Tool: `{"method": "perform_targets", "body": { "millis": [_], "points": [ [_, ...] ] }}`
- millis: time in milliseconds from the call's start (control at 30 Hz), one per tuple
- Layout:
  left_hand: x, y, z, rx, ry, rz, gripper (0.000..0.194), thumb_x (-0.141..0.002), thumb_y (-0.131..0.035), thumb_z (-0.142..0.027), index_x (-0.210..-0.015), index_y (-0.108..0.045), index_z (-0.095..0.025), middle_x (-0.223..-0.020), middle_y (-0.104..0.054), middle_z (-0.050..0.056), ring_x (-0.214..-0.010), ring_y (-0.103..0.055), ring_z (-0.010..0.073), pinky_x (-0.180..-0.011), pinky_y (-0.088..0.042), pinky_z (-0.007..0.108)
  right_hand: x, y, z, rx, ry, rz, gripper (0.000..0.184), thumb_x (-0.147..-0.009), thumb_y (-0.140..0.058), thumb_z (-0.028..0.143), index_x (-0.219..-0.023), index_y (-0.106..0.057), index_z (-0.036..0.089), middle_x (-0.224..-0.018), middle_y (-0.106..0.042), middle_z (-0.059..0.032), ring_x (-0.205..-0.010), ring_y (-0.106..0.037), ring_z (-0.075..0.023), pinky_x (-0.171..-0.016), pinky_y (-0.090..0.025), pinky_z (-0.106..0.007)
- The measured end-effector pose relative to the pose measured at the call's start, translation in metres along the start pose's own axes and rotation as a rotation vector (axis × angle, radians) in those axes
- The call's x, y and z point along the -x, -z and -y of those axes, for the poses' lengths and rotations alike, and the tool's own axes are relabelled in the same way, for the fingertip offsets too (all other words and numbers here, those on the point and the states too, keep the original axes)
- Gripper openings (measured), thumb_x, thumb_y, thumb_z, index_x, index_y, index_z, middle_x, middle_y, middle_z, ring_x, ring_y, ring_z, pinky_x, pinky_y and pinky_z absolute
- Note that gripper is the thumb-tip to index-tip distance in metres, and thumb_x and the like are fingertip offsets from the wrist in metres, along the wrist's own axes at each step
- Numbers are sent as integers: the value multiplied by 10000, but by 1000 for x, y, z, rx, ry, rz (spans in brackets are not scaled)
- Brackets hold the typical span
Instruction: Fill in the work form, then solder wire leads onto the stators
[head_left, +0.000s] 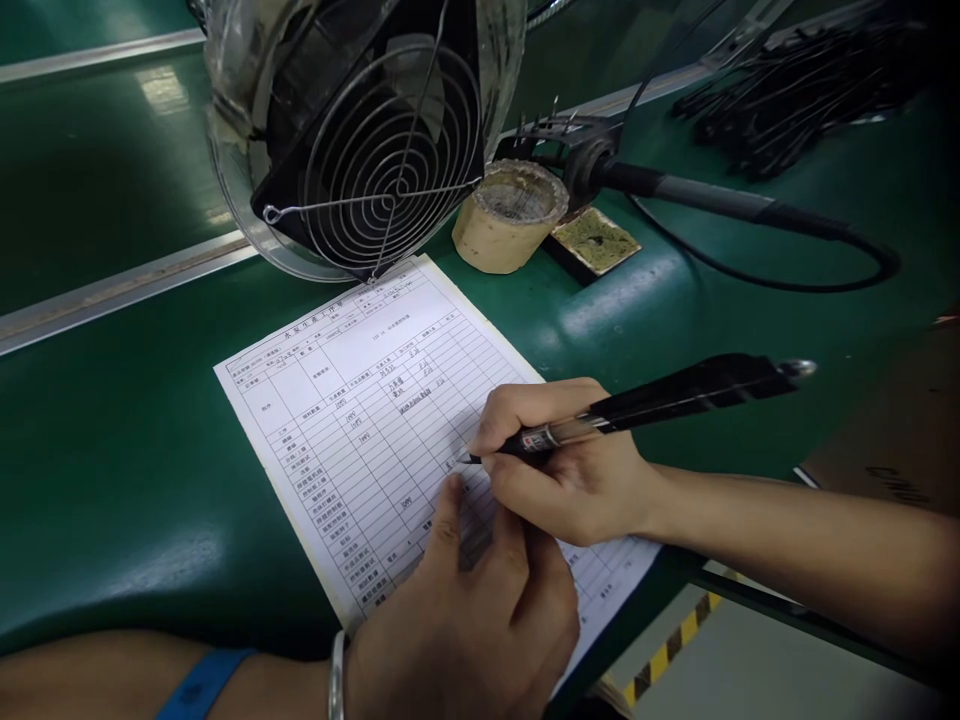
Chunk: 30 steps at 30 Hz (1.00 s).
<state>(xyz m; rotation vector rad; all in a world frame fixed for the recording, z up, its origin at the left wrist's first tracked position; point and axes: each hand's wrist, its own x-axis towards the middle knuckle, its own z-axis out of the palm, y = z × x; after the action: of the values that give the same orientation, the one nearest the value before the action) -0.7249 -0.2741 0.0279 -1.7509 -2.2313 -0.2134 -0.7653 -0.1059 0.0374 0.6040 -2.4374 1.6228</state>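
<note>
— Fingers of the right hand (570,470) pinch a black pen (637,408), tip on the form (360,420)?
— Yes; left hand (465,610), loosely curled, pins that gridded paper flat, print too small to read, on the smooth green table (112,470).

Form (360,420) on bench (112,470); fan (367,140) behind it; soldering iron (705,200) right of fan.

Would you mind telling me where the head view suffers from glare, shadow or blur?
Head view: soft glare patches on the green bench surface, strongest right of the form; the left hand casts a shadow on the form beneath it; the fan bulges from lens distortion; the pen in the right hand is sharp; the cable bundle is dim.
</note>
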Motion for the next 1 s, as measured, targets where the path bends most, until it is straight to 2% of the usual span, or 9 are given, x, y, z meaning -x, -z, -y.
{"method": "perform_targets", "body": {
  "millis": [133, 300, 667, 1000],
  "points": [
    [0, 1, 1, -12, -5, 3, 334, -918, -431, -206, -1166, -635, -116, -1156, -640, 88, -1089, -584, 328, -852, -581, 516, 0, 2, -1, -6, -6, -33, 136, -641, -487, 42, -658, -540, 166, -523, -513, 37, -413, -403, -46, -381, -326, -176],
    [1, 1, 1, -9, -5, -5, 338, -918, -436, -204, -1179, -628, -109, -1163, -637, 94, -1089, -588, 330, -849, -588, 518, 0, 2, -2, -4, -12, -12, 129, -656, -491, 40, -668, -548, 155, -531, -528, 27, -433, -432, -47, -407, -357, -166],
    [-2, 3, 1, -8, -6, 12, 347, -916, -421, -193, -1177, -641, -134, -1157, -645, 80, -1079, -601, 324, -843, -605, 516, 1, 2, -2, 42, 46, -23, 115, -645, -483, 39, -656, -548, 133, -520, -521, 21, -429, -397, -33, -403, -330, -162],
    [-1, 3, 2, -18, -8, 10, 344, -908, -428, -189, -1172, -636, -118, -1154, -639, 94, -1077, -600, 332, -840, -602, 525, 1, 2, -4, 35, 20, -15, 126, -655, -485, 33, -665, -547, 143, -526, -530, 12, -441, -459, -63, -407, -367, -187]
  ]
}}
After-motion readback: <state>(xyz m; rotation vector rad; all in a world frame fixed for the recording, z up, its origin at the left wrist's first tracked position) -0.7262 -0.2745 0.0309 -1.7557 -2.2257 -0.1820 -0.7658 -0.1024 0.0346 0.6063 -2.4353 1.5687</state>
